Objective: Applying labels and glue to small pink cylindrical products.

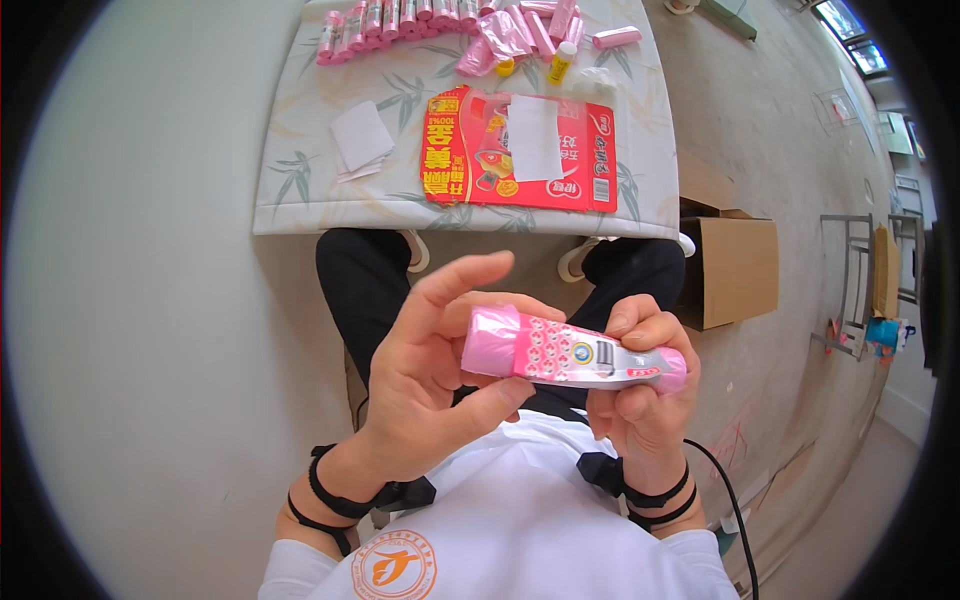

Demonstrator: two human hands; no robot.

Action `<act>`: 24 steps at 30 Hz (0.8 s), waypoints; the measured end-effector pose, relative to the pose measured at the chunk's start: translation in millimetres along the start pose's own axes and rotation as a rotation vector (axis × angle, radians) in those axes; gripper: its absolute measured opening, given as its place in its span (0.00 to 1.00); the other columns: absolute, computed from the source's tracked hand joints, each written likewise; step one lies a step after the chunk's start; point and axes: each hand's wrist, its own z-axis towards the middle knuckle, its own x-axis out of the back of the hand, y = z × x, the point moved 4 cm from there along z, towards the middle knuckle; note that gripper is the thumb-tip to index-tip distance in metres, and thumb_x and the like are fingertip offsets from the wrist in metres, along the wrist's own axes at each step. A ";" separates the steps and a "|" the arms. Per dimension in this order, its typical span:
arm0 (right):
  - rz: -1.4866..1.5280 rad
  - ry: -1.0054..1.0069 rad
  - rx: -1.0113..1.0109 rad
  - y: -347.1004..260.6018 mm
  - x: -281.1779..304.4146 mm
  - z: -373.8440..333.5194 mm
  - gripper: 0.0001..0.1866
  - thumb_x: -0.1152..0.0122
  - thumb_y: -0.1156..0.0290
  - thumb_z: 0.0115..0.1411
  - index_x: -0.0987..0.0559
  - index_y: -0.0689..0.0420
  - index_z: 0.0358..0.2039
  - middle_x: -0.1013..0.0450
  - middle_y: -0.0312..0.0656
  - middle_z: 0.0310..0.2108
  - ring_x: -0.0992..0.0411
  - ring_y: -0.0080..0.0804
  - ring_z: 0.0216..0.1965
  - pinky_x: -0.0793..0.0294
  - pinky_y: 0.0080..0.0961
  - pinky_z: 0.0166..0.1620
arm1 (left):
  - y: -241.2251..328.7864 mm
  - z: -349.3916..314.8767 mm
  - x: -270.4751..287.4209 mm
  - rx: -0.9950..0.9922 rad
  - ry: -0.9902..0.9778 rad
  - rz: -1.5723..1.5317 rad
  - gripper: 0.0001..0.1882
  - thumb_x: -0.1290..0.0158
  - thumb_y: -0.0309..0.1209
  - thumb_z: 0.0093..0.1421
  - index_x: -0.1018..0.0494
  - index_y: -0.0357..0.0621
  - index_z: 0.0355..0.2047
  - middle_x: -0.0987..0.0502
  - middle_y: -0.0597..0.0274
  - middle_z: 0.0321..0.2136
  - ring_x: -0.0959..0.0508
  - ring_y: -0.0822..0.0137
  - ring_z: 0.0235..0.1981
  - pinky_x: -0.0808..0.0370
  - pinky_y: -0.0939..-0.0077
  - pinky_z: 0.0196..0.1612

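Note:
Above my lap I hold a roll of pink plastic bags (pixel 492 342) with a pink and silver printed label (pixel 570 352) wrapped around its middle. My right hand (pixel 645 385) grips the right end, thumb and fingers closed around it. At the left end, my left hand (pixel 425 375) steadies the roll between its thumb along the lower edge and fingers behind it. Its index finger is lifted clear. The roll tilts slightly down to the right and hides some of the fingertips.
On the cloth-covered table (pixel 300 205) ahead lie a red printed cardboard sheet (pixel 465 150) with a white paper strip (pixel 535 138) on it, white slips (pixel 362 138), a yellow glue stick (pixel 561 64) and several pink rolls (pixel 400 22). A cardboard box (pixel 738 268) stands right of my knee.

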 end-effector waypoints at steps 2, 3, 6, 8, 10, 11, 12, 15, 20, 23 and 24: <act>-0.010 -0.012 0.002 0.3 2.8 1.9 0.20 0.34 0.83 0.45 0.28 0.68 0.39 0.36 0.50 0.41 0.25 0.32 0.29 0.21 0.20 0.19 | -2.0 0.9 1.1 0.008 -0.034 0.030 0.33 0.48 0.20 0.54 0.47 0.39 0.59 0.30 0.43 0.46 0.23 0.70 0.36 0.21 0.82 0.30; -0.019 -0.028 0.003 0.0 3.1 2.0 0.19 0.35 0.85 0.45 0.28 0.68 0.39 0.36 0.50 0.41 0.25 0.31 0.29 0.20 0.20 0.21 | -3.6 1.0 0.8 0.014 -0.065 0.062 0.32 0.48 0.20 0.54 0.46 0.38 0.59 0.29 0.43 0.45 0.23 0.70 0.37 0.21 0.82 0.32; 0.036 0.048 -0.042 0.7 0.5 0.5 0.19 0.35 0.85 0.45 0.28 0.68 0.39 0.36 0.49 0.40 0.26 0.32 0.33 0.21 0.19 0.21 | -6.8 0.0 -1.0 -0.005 -0.070 -0.045 0.26 0.47 0.15 0.53 0.40 0.34 0.53 0.29 0.47 0.48 0.26 0.67 0.47 0.28 0.75 0.50; -0.027 0.083 -0.063 1.4 1.7 -1.0 0.23 0.33 0.82 0.44 0.29 0.67 0.42 0.36 0.51 0.42 0.26 0.32 0.35 0.20 0.21 0.25 | -12.0 -0.4 -0.5 -0.018 -0.058 -0.049 0.25 0.47 0.15 0.54 0.39 0.34 0.52 0.29 0.47 0.48 0.27 0.66 0.48 0.30 0.73 0.52; -0.090 0.119 -0.083 0.8 2.9 -1.1 0.27 0.31 0.79 0.44 0.31 0.66 0.46 0.36 0.52 0.45 0.26 0.33 0.36 0.20 0.22 0.28 | -14.2 -2.0 1.6 -0.073 -0.046 -0.046 0.22 0.46 0.16 0.54 0.38 0.34 0.49 0.29 0.46 0.48 0.27 0.65 0.49 0.29 0.72 0.52; -0.165 0.106 -0.075 -1.0 2.2 1.1 0.34 0.28 0.73 0.43 0.34 0.66 0.50 0.37 0.54 0.47 0.27 0.36 0.40 0.22 0.28 0.36 | -14.3 -2.0 1.6 -0.071 -0.049 -0.048 0.22 0.46 0.16 0.54 0.38 0.34 0.49 0.29 0.46 0.48 0.27 0.65 0.49 0.29 0.72 0.52; -0.240 0.092 -0.066 -2.4 2.4 3.8 0.41 0.26 0.66 0.41 0.37 0.65 0.54 0.37 0.56 0.50 0.28 0.40 0.44 0.24 0.34 0.44 | -13.4 -1.9 1.2 -0.085 -0.059 -0.054 0.22 0.46 0.15 0.54 0.38 0.34 0.48 0.28 0.46 0.47 0.27 0.65 0.49 0.29 0.72 0.52; -0.942 -0.012 0.513 -28.5 2.8 12.6 0.55 0.24 0.51 0.37 0.44 0.63 0.59 0.37 0.56 0.52 0.34 0.46 0.51 0.39 0.44 0.57 | -9.8 -2.0 1.9 -0.115 -0.079 -0.024 0.21 0.46 0.15 0.53 0.37 0.33 0.47 0.27 0.46 0.45 0.26 0.65 0.48 0.28 0.71 0.51; -1.694 -0.258 0.541 -67.9 -48.5 14.1 0.42 0.31 0.36 0.33 0.26 0.54 0.43 0.29 0.46 0.44 0.35 0.46 0.51 0.45 0.54 0.59 | -10.2 -3.2 0.5 -0.125 -0.065 0.045 0.21 0.45 0.14 0.52 0.37 0.34 0.46 0.27 0.47 0.45 0.26 0.64 0.47 0.28 0.72 0.51; -1.671 -0.431 0.548 -56.5 -54.1 15.2 0.30 0.24 0.51 0.31 0.21 0.50 0.36 0.27 0.37 0.35 0.32 0.39 0.46 0.43 0.53 0.58 | -8.7 -3.8 -1.9 -0.178 -0.085 0.093 0.21 0.45 0.14 0.52 0.36 0.34 0.46 0.28 0.46 0.45 0.26 0.64 0.47 0.28 0.72 0.50; -1.582 -0.349 0.555 -55.5 -58.4 17.4 0.23 0.23 0.62 0.30 0.20 0.47 0.31 0.28 0.31 0.30 0.30 0.33 0.38 0.42 0.53 0.58 | -8.8 -3.7 -3.4 -0.205 -0.110 0.113 0.21 0.45 0.14 0.52 0.36 0.34 0.45 0.28 0.45 0.45 0.27 0.64 0.48 0.29 0.72 0.51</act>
